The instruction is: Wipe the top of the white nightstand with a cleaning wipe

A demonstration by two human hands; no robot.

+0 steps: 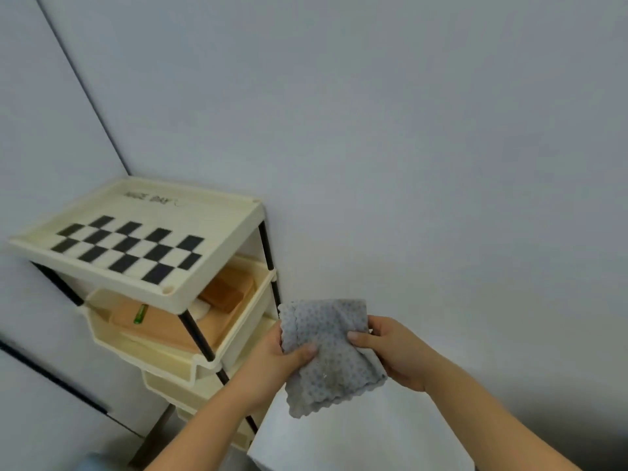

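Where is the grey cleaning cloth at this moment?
In the head view the grey cleaning cloth is lower centre, held in the air between the left hand and right hand, just right of the cream tiered shelf.

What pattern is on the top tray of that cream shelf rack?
A black-and-cream checkerboard on the top tray, clearest in the head view.

left hand: fingers pinched | right hand: fingers pinched | forearms raised

Nightstand top mostly behind cloth and forearms, cut off below; shelf lettering blurred.
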